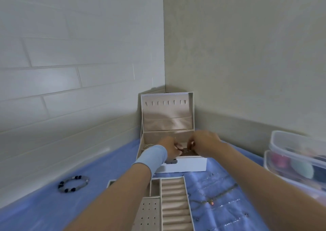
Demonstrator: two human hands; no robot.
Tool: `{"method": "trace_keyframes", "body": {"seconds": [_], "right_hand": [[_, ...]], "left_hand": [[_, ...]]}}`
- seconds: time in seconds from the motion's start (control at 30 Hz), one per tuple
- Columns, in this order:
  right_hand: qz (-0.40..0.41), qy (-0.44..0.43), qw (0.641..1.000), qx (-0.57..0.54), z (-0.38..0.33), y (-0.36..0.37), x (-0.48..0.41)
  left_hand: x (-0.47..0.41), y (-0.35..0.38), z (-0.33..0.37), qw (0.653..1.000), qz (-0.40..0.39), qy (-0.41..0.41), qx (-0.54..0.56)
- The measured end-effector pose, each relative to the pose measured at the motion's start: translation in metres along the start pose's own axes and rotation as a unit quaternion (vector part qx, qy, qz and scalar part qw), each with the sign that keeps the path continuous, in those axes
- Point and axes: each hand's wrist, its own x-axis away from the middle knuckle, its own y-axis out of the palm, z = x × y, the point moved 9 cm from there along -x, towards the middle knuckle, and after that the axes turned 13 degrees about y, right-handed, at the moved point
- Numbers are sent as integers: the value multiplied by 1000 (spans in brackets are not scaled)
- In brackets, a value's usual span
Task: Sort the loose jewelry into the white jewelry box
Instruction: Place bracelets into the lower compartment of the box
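There, in the open white jewelry box (pixel 185 165), the left hand (pixel 172 149) and the right hand (pixel 204 144) met, each grip narrow over something dark; whether they held it was unclear. The forearms crossed the ring tray (pixel 174 204); a beaded bracelet (pixel 73 184) and chains (pixel 220 195) lay on the blue surface (pixel 44 209).

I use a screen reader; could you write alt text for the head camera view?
The left hand and right hand meet inside the open white jewelry box, fingers curled; whether they hold anything is unclear. A tray, a beaded bracelet and chains lie on the blue cloth.
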Motion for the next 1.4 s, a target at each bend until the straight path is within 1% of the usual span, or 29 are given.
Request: {"method": "trace_keyframes", "body": {"seconds": [0.13, 0.33, 0.53, 0.63, 0.73, 0.83, 0.93, 1.07, 1.17, 1.23, 1.3, 1.4], "right_hand": [[4, -12, 1000, 21, -3, 5, -1], [5, -23, 999, -36, -26, -7, 7], [-13, -73, 991, -114, -90, -23, 26], [-31, -102, 983, -153, -132, -23, 38], [-55, -130, 976, -164, -177, -17, 50], [-74, -166, 970, -161, -225, -7, 63], [-115, -189, 965, -141, -269, 11, 76], [-153, -217, 960, -94, -315, 38, 92], [-173, -224, 959, -33, -335, 61, 100], [-179, -216, 960, -14, -341, 70, 101], [-173, -210, 962, -21, -343, 70, 101], [-166, -220, 959, -60, -343, 63, 100]], "left_hand": [[0, 1, -4, 1000, -18, -13, -13], [13, -19, -5, 1000, 4, 12, -22], [52, -66, -29, 995, 65, -6, -73], [81, -91, -56, 991, 76, -34, -107], [114, -112, -96, 987, 77, -71, -126], [149, -128, -134, 982, 55, -111, -142], [183, -136, -169, 976, 19, -152, -157], [218, -135, -202, 971, -22, -171, -165], [233, -133, -213, 969, -29, -170, -179], [235, -133, -215, 970, -24, -162, -181], [234, -133, -216, 972, -15, -154, -176], [231, -132, -214, 978, 2, -137, -156]]}}
